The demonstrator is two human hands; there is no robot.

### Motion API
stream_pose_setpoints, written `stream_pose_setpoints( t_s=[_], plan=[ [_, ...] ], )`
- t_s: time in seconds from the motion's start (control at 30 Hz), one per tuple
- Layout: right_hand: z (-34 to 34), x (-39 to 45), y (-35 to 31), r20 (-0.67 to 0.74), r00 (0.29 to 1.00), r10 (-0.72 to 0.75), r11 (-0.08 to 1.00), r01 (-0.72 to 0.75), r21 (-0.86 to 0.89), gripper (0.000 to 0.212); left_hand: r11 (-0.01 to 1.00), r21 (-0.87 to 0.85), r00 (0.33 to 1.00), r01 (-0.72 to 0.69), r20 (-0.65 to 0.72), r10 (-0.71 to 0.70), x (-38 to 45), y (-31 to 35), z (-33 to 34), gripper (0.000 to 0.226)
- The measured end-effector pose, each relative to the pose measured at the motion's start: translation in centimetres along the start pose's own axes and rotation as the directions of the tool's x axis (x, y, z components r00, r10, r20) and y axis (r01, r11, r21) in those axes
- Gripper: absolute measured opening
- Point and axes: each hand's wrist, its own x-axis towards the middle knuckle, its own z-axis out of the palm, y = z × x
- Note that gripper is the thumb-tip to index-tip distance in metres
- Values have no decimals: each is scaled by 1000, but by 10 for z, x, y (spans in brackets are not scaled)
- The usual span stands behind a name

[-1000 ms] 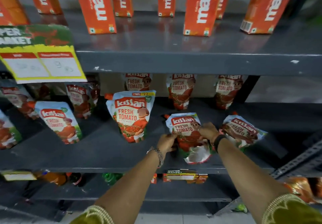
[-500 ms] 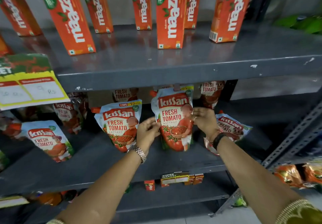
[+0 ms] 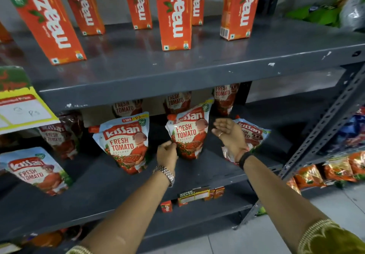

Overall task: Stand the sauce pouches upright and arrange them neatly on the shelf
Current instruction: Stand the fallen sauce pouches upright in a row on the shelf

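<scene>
**Pouch upright on the middle shelf, hands at either side**

The centre sauce pouch (image 3: 188, 135) stands upright on the grey middle shelf (image 3: 118, 184), label facing out, leaning slightly back. The left hand (image 3: 166, 153) sits at its lower left edge, fingers curled and touching the pouch's side; whether they pinch it or only rest against it is not clear. The right hand (image 3: 229, 133) is spread open, palm turned toward the pouch and just clear of its right edge, gripping nothing.

Behind the right hand a tilted pouch (image 3: 254, 135) lies back at a slant, partly hidden by the hand and wrist. To the left of the centre one a second upright pouch (image 3: 126, 143) stands with a gap between them. Further left, a pouch at the shelf's front (image 3: 37, 170) stands slightly tilted, and a darker one (image 3: 57, 137) sits in shadow behind it. Along the back of the shelf, more pouches (image 3: 177, 101) stand in a row, their tops cut off by the shelf above.

The upper shelf (image 3: 197, 70) carries orange juice cartons (image 3: 174, 15) standing in loose rows. A yellow price tag (image 3: 21, 105) hangs from its front edge at the left. On the shelf below, small orange boxes (image 3: 197, 195) stand near the edge. At the right, a slotted metal upright (image 3: 324, 123) braces the rack, with orange snack packets (image 3: 335, 169) beyond it.
</scene>
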Motion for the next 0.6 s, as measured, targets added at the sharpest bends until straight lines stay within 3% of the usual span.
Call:
stream_pose_setpoints(
  t_s=[0.07,0.13,0.23,0.33,0.47,0.6],
  plan=[
    [-23,-8,4,-150,987,-50,999,52,15,29,985,-10,979,173,108,-171,-11,-5,8,29],
    [-50,-14,15,-314,948,-58,997,39,-66,28,963,118,920,244,286,-268,-21,-9,24,29],
    [-88,-12,27,-413,906,88,971,-170,-166,32,948,262,882,183,383,-276,-26,-8,61,32],
    [-111,6,43,-271,918,290,916,-349,-200,29,924,374,906,80,359,-223,-28,1,104,41],
    [-122,26,60,-59,813,579,806,-560,194,24,884,458,917,-92,385,-104,-15,5,158,43],
    [-120,36,78,62,789,611,726,-590,353,21,880,461,886,-116,449,-118,-7,4,183,29]
  ],
)
